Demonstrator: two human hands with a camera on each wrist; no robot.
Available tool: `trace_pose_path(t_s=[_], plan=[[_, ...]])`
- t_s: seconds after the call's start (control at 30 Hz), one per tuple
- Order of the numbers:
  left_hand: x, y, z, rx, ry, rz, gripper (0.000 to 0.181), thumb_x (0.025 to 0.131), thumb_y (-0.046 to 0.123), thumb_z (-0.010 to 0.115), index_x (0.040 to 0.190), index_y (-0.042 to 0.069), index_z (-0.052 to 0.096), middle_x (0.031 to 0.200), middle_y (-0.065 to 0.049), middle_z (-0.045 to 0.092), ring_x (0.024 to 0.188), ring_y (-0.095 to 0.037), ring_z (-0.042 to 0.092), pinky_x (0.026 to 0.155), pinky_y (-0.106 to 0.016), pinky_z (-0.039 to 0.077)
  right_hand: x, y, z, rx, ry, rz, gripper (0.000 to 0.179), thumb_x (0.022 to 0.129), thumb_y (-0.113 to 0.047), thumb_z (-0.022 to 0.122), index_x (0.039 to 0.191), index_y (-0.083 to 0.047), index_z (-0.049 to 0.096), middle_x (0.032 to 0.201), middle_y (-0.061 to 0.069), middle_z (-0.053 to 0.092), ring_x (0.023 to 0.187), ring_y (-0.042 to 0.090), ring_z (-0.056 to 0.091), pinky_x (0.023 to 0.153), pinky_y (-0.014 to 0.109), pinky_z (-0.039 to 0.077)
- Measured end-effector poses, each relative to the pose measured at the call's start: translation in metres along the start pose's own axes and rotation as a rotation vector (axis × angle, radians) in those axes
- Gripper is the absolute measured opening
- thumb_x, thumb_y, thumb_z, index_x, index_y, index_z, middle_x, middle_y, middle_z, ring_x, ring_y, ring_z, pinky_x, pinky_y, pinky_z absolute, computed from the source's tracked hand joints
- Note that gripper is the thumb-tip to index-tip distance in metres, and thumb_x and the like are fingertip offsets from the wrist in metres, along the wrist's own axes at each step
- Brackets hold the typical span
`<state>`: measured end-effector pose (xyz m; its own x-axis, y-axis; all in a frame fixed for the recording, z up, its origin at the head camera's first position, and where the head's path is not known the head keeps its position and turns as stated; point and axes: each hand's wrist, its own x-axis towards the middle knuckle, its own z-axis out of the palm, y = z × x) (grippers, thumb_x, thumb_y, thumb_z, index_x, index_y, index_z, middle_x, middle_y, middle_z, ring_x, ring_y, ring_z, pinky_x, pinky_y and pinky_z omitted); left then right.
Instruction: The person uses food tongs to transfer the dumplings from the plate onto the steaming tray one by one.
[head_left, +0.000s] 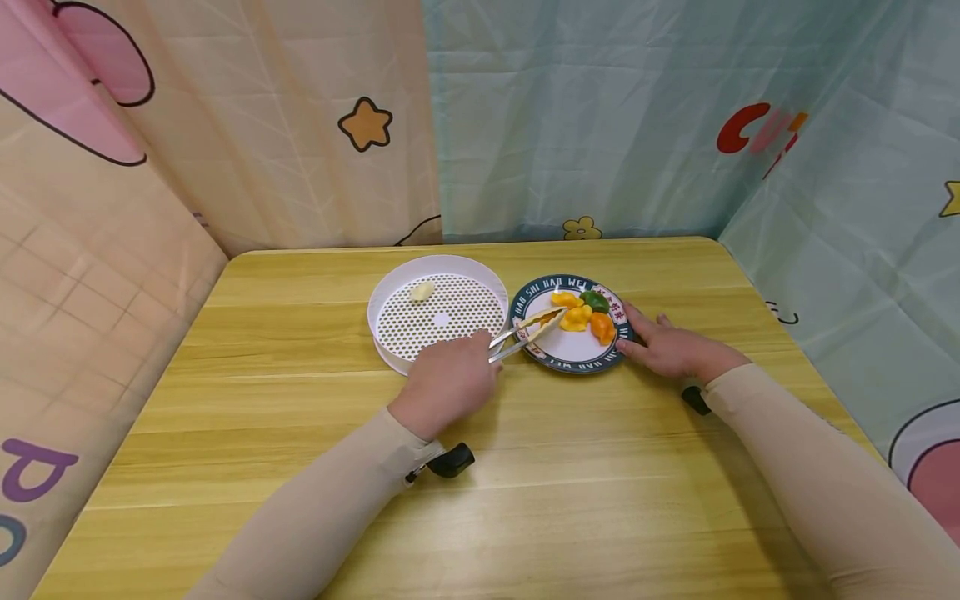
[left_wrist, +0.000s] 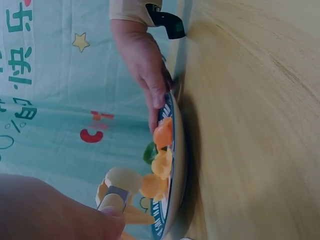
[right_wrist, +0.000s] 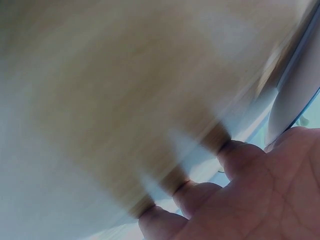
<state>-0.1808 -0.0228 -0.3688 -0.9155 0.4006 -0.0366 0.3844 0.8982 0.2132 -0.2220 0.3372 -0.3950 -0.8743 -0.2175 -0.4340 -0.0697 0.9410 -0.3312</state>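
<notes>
In the head view my left hand (head_left: 453,379) grips metal tongs (head_left: 504,343) with beige tips, reaching over the plate (head_left: 573,357) from its left. The tips are beside the yellow dumpling-shaped pieces (head_left: 577,317); whether they hold one I cannot tell. An orange piece (head_left: 602,328) and a green piece (head_left: 596,301) lie alongside on the dark-rimmed plate. My right hand (head_left: 671,348) touches the plate's right rim with thumb and forefinger, fingers extended; in the right wrist view the other fingers (right_wrist: 200,195) reach down to the table. The left wrist view shows the tongs (left_wrist: 115,197) close by the pieces.
A round white perforated tray (head_left: 390,354) stands left of the plate, behind my left hand, with one pale piece (head_left: 422,292) in it. Both stand on a wooden table (head_left: 525,500). Printed curtains (head_left: 562,125) hang along its back and sides.
</notes>
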Motion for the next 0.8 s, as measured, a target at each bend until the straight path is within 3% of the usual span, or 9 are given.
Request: trace_pose_path(t_s=[0.27, 0.6, 0.8], plan=[[-0.007, -0.020, -0.022, -0.051, 0.014, -0.038, 0.035, 0.106, 0.047, 0.057, 0.107, 0.012, 0.059, 0.078, -0.003, 0.061, 0.068, -0.023, 0.060, 0.056, -0.039, 0.045, 0.003, 0.002, 0.002, -0.005, -0.001, 0.013, 0.094, 0.106, -0.070, 0.034, 0.168, -0.016, -0.011, 0.172, 0.032, 0.006, 0.152, 0.067, -0.003, 0.119, 0.078, 0.012], [-0.019, -0.079, -0.044, -0.076, -0.011, -0.115, 0.039, 0.108, 0.044, 0.053, 0.118, 0.007, 0.057, 0.085, -0.009, 0.063, 0.072, -0.027, 0.059, 0.061, -0.040, 0.046, 0.002, 0.002, 0.001, -0.013, -0.004, 0.012, 0.094, 0.106, -0.070, 0.034, 0.168, -0.015, -0.011, 0.171, 0.033, 0.006, 0.152, 0.067, -0.003, 0.119, 0.078, 0.012], [-0.019, -0.104, -0.044, -0.068, -0.065, -0.172, 0.042, 0.107, 0.045, 0.052, 0.121, 0.005, 0.056, 0.084, -0.010, 0.061, 0.071, -0.026, 0.058, 0.059, -0.038, 0.044, 0.001, 0.002, 0.001, -0.008, -0.005, 0.001, 0.093, 0.107, -0.069, 0.033, 0.168, -0.013, -0.011, 0.171, 0.033, 0.004, 0.151, 0.068, -0.003, 0.119, 0.078, 0.013]])
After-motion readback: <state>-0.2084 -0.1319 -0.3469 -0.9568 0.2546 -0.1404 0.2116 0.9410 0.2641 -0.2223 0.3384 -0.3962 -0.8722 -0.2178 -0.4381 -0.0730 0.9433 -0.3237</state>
